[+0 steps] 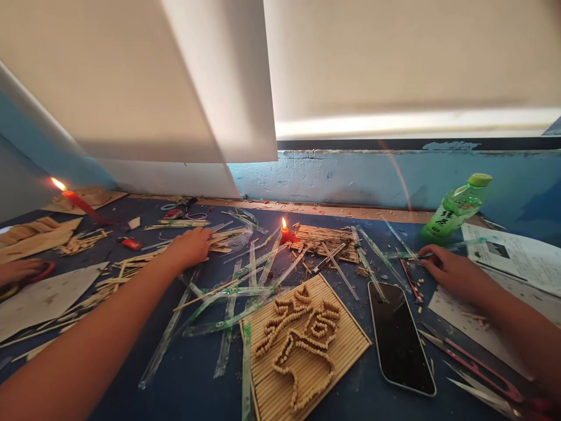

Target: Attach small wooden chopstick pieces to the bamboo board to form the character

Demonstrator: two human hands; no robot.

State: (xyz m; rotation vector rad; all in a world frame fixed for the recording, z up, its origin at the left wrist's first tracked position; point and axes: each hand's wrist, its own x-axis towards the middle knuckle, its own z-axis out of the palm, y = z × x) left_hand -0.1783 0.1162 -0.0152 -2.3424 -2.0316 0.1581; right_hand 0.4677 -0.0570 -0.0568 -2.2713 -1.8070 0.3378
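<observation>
My left hand [193,245] is over a heap of thin wooden sticks [228,240] and a clear wrapper, its fingers curled downward; what they grip is hidden. At the right, my right hand [440,266] has its fingers pinched together beside a clear plastic strip [475,241]; what sits between the fingertips is too small to make out. Between the hands lies a stick panel [350,333], with short stick pieces [302,356] standing in a raised outline on it. A short red candle [287,235] burns behind the panel. Green-printed clear wrappers [228,327] are strewn around.
A phone [401,339] lies right of the panel, near scissors [477,368]. A green tea bottle [456,210] stands by printed paper [521,257]. At far left are another lit candle [81,206], a red lighter [130,243] and another person's hand [20,272] on scissors.
</observation>
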